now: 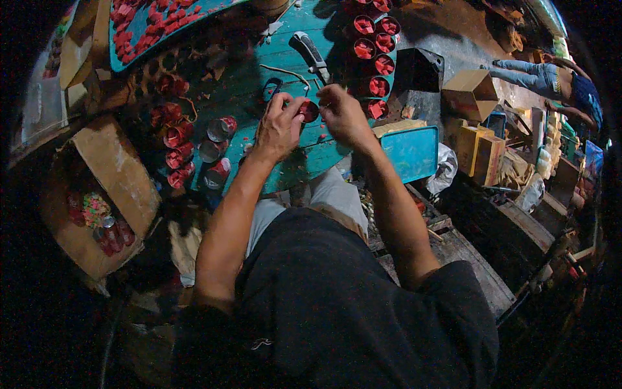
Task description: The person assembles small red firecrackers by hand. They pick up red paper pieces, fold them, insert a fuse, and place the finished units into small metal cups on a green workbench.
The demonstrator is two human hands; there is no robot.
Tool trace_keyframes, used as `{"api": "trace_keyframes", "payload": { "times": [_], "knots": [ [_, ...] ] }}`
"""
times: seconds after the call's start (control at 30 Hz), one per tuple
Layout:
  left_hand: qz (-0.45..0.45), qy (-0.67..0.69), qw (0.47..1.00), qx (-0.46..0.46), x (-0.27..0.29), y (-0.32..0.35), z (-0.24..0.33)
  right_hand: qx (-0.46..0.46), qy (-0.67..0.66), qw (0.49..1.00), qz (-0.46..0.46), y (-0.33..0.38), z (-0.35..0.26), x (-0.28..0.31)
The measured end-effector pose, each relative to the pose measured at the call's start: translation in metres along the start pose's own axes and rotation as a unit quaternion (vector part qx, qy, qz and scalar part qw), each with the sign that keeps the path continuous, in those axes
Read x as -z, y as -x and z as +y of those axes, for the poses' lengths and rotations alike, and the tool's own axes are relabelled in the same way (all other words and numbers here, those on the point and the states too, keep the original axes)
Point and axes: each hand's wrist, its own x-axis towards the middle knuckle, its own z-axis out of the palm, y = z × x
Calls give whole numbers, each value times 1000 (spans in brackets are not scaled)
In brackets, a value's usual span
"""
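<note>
My left hand (277, 129) grips a small round cup (309, 111) with a dark red inside, held over the turquoise wooden table (295, 167). Close by the cup's right side, my right hand (345, 118) has its fingers curled together; whatever they pinch, if anything, is hidden. Beyond both hands lies a utility knife (311, 55) with a grey and black handle. A thin cord (285, 70) and a dark blue loop (273, 87) rest near it. Small red scraps are scattered on the tabletop.
Cups holding red pieces (383, 63) line the table's right side; more red cups (178, 155) and silvery cups (220, 128) stand left. A blue tray (175, 26) carries many red pieces. Another blue tray (411, 153), cardboard boxes (115, 168) and a person (551, 81) are around.
</note>
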Motion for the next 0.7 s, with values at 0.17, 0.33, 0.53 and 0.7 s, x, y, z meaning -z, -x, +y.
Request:
{"api": "trace_keyframes", "payload": {
  "times": [0.17, 0.33, 0.53, 0.7],
  "knots": [
    [16, -76, 995, -59, 0, -2, -13, 120, 115, 986, -25, 9, -8, -9],
    [39, -16, 998, -54, 0, 0, -9, 108, 111, 987, 42, 16, 11, -12],
    [13, -14, 996, -91, -2, -9, -7, 84, 91, 992, 25, 19, 13, -15],
    [-31, -26, 990, -138, 8, -20, -14, 95, 109, 989, 8, 19, 21, -11]
  ]
}}
